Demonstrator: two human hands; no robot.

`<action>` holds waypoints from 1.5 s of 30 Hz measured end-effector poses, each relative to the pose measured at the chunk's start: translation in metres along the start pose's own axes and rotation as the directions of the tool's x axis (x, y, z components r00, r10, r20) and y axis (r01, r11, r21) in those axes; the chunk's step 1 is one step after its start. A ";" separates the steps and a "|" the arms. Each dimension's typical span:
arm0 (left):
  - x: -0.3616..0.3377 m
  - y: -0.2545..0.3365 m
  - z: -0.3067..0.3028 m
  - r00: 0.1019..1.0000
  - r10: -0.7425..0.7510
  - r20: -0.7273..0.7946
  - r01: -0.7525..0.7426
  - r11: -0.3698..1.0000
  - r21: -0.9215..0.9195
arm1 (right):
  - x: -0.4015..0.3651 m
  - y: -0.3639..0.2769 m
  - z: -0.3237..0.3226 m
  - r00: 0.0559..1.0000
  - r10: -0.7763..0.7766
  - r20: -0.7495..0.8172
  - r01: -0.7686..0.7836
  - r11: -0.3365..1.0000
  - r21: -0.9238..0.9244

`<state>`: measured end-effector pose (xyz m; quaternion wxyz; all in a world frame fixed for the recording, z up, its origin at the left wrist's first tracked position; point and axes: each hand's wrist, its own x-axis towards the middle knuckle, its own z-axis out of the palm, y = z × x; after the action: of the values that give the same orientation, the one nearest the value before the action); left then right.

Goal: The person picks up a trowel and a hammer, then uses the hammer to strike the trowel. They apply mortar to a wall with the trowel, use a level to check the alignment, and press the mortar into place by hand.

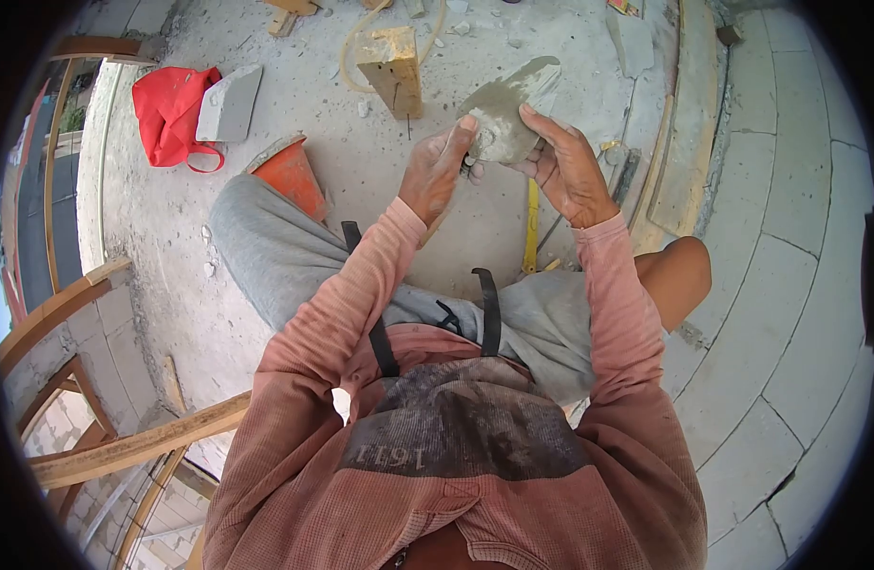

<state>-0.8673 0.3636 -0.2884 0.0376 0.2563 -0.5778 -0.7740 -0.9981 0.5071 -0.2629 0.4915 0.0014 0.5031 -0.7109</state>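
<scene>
A flat, mortar-smeared metal blade [503, 114] is held up in front of my crossed legs. My left hand [439, 169] grips its left end, thumb on top, where a dark part shows beneath the fingers. At the blade's right edge, my right hand [568, 169] pinches it between thumb and fingers. Grey wet mortar covers much of the blade's face. Just behind it stands a wooden block [391, 71] with a nail sticking out. Below the blade, a yellow level or ruler [531, 226] lies on the floor.
An orange bucket [293, 179] rests by my left knee. Beyond it are a red bag [171, 114] and a grey block piece [230, 104]. Wooden planks [684, 142] run along the block wall [769, 237] at right. Wooden frames [142, 442] stand at lower left.
</scene>
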 end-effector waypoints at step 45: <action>0.053 -0.026 -0.001 0.983 -0.180 -0.032 0.158 0.927 -0.341 | -0.052 0.067 -0.022 0.908 -0.406 -0.106 0.043 0.340 -0.939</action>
<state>-0.9064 0.3525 -0.3315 0.0321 0.3190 -0.4112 -0.8533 -0.9349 0.5580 -0.2959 0.2139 -0.2271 0.8799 -0.3585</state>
